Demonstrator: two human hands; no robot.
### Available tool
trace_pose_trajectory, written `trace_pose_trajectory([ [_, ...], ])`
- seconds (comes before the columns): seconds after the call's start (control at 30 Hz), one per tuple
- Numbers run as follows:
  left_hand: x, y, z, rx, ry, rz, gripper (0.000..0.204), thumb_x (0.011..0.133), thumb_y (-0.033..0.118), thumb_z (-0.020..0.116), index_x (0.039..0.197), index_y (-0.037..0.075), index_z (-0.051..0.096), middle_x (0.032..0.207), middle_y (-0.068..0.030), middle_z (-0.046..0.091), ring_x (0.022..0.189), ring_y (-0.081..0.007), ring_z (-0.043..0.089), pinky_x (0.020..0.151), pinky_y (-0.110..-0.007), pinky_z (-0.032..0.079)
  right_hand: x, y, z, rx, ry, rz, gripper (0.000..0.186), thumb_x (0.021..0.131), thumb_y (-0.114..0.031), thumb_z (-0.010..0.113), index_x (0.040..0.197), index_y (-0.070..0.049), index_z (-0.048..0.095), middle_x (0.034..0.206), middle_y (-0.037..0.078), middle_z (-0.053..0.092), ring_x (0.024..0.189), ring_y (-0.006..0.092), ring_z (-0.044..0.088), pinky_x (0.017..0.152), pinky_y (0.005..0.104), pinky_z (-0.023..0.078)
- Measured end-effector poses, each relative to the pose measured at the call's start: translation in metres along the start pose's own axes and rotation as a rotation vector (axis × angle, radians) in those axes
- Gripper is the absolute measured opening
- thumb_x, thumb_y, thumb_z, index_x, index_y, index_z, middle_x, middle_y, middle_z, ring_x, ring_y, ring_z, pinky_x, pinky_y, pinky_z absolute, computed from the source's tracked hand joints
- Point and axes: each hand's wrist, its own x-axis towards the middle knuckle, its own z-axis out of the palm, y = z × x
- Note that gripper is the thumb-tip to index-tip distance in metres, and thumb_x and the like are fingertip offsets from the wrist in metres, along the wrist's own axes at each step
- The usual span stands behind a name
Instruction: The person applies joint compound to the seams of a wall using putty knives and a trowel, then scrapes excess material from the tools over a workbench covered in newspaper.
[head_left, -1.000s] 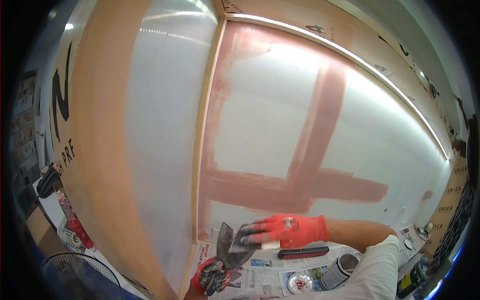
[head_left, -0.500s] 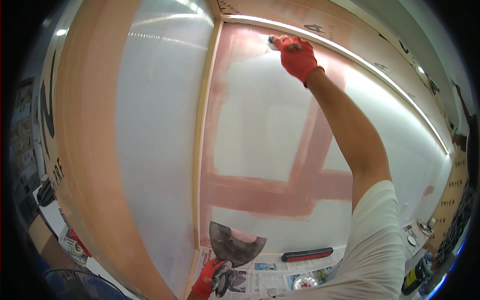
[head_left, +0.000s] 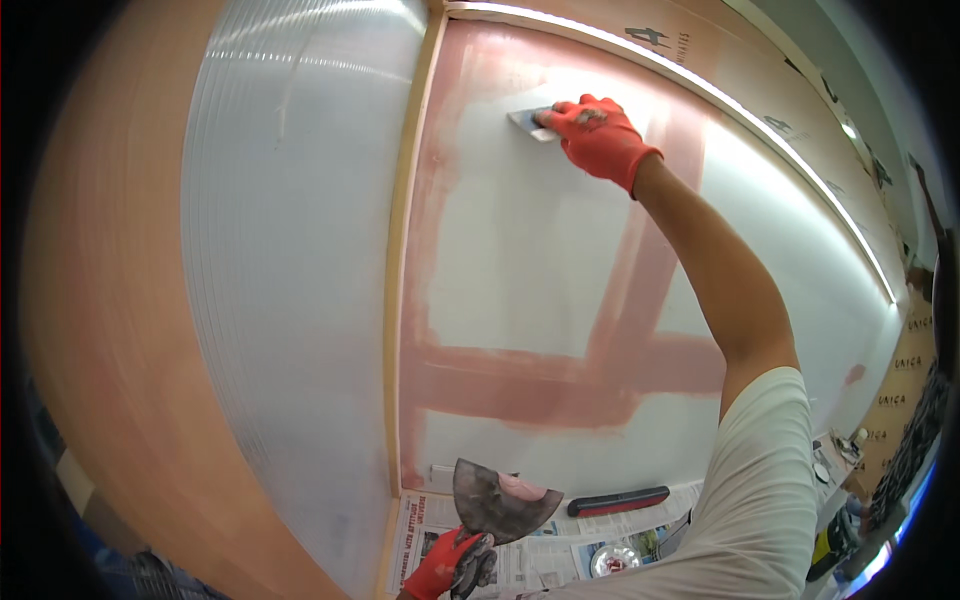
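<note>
My right hand (head_left: pixel 606 142), in a red glove with dark smudges, reaches up and grips a small putty knife (head_left: pixel 529 123). Its blade lies against the upper part of a white wall panel (head_left: pixel 525 230), just below a band of pinkish filler. Low down, my left hand (head_left: pixel 440 566), also red-gloved, is closed round the dark handle of a wide fan-shaped filling knife (head_left: pixel 490 507). A lump of pink filler (head_left: pixel 522 488) sits on that grey, smeared blade. Broad pink filler bands (head_left: pixel 500 388) run along the panel's edges and across it.
A lit strip (head_left: pixel 700 88) runs along the panel's top. To the left, a wooden post (head_left: pixel 402 260) borders a translucent ribbed sheet (head_left: pixel 290 250). Newspaper (head_left: pixel 420 525) covers the ledge below, holding a black-and-red bar-shaped tool (head_left: pixel 618 501) and a shiny round container (head_left: pixel 613 560).
My right hand has drawn the putty knife down and slightly left from the panel's top edge. My left hand and the wide knife have shifted right and a little lower in view.
</note>
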Motion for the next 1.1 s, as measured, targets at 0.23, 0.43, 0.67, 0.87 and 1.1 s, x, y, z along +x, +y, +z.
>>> trace_pose_trajectory([
  [0.23,0.003,-0.024,-0.011,0.14,-0.145,0.134,0.07,0.09,0.054,0.064,0.135,0.001,0.053,0.119,-0.0186,0.066,0.099,-0.0293,0.067,0.088,-0.039,0.052,0.009,-0.033,-0.036,0.105,0.024,0.087,0.032,0.088,-0.005,0.048,0.118,-0.01,0.058,0.1,0.01,0.064,0.093,0.029,0.061,0.082,0.041,0.048],
  [0.43,0.013,-0.033,-0.009,0.479,-0.02,0.362,0.045,0.099,0.035,0.056,0.124,-0.002,0.06,0.112,-0.0144,0.067,0.093,-0.0234,0.066,0.087,-0.033,0.05,0.09,-0.028,-0.031,0.038,0.209,0.123,0.025,0.095,-0.012,0.043,0.116,-0.009,0.057,0.103,0.012,0.064,0.103,0.0319,0.058,0.086,0.0448,0.047],
  [0.67,-0.003,0.0,0.007,0.441,0.058,0.104,0.04,0.1,0.035,0.056,0.115,-0.001,0.064,0.091,-0.0136,0.069,0.083,-0.0196,0.061,0.079,-0.037,0.05,0.159,-0.052,-0.022,0.258,0.032,0.369,0.038,0.1,-0.029,0.041,0.12,-0.002,0.059,0.129,0.013,0.06,0.117,0.0333,0.053,0.097,0.0503,0.042],
  [0.87,0.01,-0.028,0.006,0.423,0.128,0.176,0.038,0.099,0.036,0.057,0.108,0.0,0.066,0.077,-0.009,0.064,0.071,-0.0181,0.057,0.07,-0.037,0.048,0.176,-0.05,-0.022,0.038,-0.015,0.383,0.045,0.1,-0.031,0.032,0.123,-0.004,0.061,0.133,0.012,0.057,0.119,0.0332,0.052,0.093,0.0522,0.045],
  [1.1,0.004,-0.014,0.01,0.578,0.126,0.307,0.034,0.101,0.031,0.052,0.102,-0.001,0.064,0.08,-0.0172,0.063,0.074,-0.0286,0.06,0.072,-0.04,0.048,0.159,-0.066,-0.049,-0.181,-0.273,0.112,0.039,0.09,-0.03,0.055,0.125,-0.014,0.062,0.127,0.007,0.059,0.118,0.0314,0.052,0.087,0.0517,0.05],
])
